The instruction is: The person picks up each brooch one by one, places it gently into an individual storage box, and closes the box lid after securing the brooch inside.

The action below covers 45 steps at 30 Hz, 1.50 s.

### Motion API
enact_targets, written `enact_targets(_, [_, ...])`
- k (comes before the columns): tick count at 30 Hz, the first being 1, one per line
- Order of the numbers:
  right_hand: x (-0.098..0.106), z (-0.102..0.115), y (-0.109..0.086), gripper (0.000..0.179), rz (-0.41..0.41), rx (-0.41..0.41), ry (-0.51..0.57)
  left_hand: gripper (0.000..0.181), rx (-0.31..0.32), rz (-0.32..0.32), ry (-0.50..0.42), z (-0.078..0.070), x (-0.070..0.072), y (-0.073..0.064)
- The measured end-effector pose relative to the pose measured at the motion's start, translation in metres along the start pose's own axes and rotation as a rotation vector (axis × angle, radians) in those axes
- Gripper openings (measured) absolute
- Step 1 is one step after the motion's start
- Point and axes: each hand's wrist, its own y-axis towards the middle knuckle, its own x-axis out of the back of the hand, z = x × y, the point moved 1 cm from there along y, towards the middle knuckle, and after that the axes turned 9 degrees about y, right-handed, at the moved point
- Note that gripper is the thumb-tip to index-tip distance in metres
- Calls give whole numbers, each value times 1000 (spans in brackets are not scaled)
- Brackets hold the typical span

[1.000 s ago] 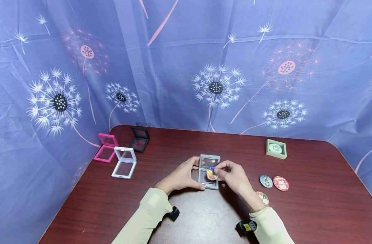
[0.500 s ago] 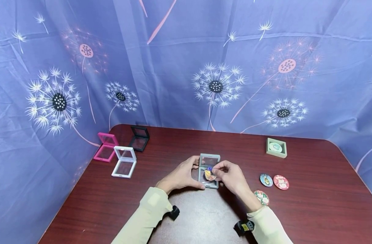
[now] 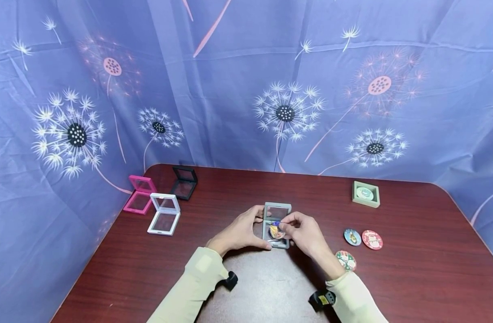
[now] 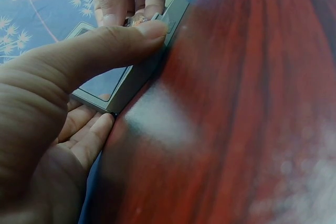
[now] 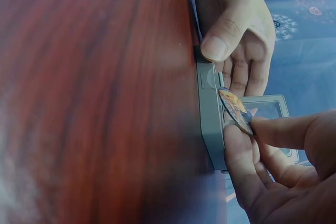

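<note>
My left hand (image 3: 241, 231) grips a grey hinged display frame (image 3: 264, 235) by its left side. Its thumb lies on the near edge of the frame, and the fingers reach behind around the hinge, as the left wrist view shows. The lid (image 3: 277, 204) stands raised at the back, with clear film in it. Between thumb and fingertips, my right hand (image 3: 307, 234) pinches a round picture badge (image 5: 234, 106) with yellow, blue and orange on it. The badge is tilted over the lower half of the frame, one edge close to the film.
Pink (image 3: 138, 204), white (image 3: 164, 224) and black (image 3: 184, 189) frames stand unfolded at the left. On the right lie blue (image 3: 352, 237), red (image 3: 372, 240) and green (image 3: 345, 260) round badges. Behind them sits a pale green box (image 3: 366, 194) with a round badge in it.
My right hand has shifted slightly left with the badge, bringing it further over the frame's lower half. The green badge shows more fully beside the right forearm. My left hand keeps its hold.
</note>
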Motion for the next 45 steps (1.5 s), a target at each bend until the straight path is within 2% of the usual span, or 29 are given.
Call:
enact_targets(13, [-2, -2, 3, 7, 9, 6, -84, 98, 14, 5, -2, 0, 0, -1])
enact_targets(19, [-2, -4, 3, 4, 2, 26, -103, 99, -3, 6, -14, 0, 0, 0])
enact_targets(30, [-3, -3, 2, 4, -4, 41, -88, 98, 0, -3, -19, -2, 1, -1])
enact_targets(45, [-1, -2, 0, 13, -34, 114, -166, 98, -4, -3, -30, -3, 1, -1])
